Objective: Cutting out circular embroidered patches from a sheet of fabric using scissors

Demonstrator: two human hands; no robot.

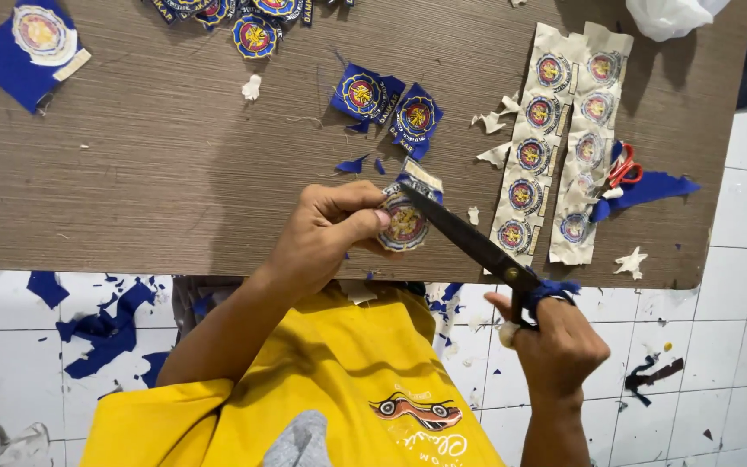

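My left hand pinches a round embroidered patch with blue fabric still attached along its top edge. My right hand grips the blue-wrapped handles of large black scissors. The blades reach up and left, and their tips meet the patch at its upper right edge. Both hands hover over the near edge of a low brown wooden board.
Two white backing strips carrying several round patches lie at the right, with small red-handled scissors beside them. Cut patches lie mid-board, and more patches sit along the far edge. Blue scraps litter the white tiled floor.
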